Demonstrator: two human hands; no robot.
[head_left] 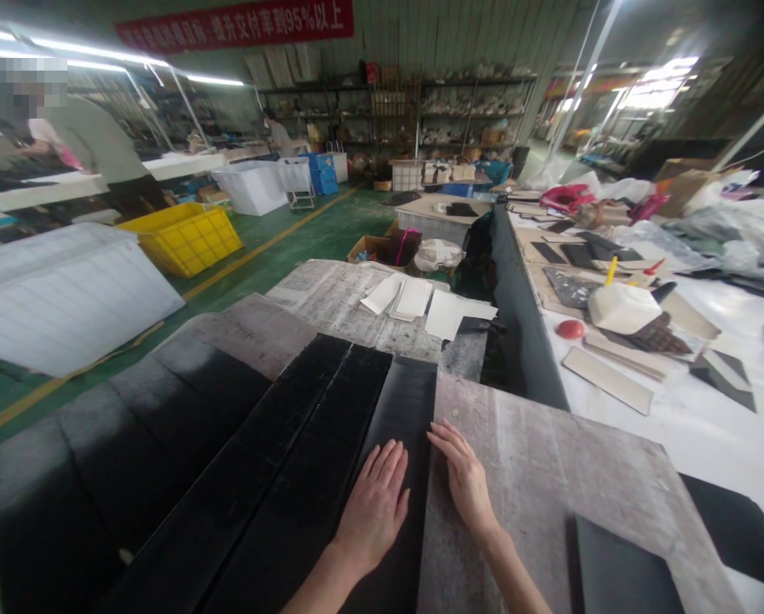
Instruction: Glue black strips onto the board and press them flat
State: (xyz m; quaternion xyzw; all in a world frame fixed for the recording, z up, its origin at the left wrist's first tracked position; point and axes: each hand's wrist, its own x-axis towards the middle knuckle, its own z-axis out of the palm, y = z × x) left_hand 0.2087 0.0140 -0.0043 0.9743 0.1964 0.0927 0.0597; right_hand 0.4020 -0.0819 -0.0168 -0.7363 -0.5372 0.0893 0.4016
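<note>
A long black strip (402, 409) of sheet material lies along the worn grey board (516, 477). On top of it rests my left hand (377, 503), laid flat with the fingers stretched forward. My right hand (462, 473) is at the strip's right edge, fingers extended, the tips touching that edge. Neither hand grips anything. To the left, more long black strips (331, 409) lie side by side. Wider black pieces (190, 384) spread further left. A dark flat panel (622, 567) sits at the lower right of the board.
White card pieces (413, 298) lie ahead on another board. On the right, a white table (695, 426) carries a white container (623, 307), a red round object (570, 329) and scraps. A yellow basket (183, 239) and white bins (68, 290) stand left, near a person (94, 136).
</note>
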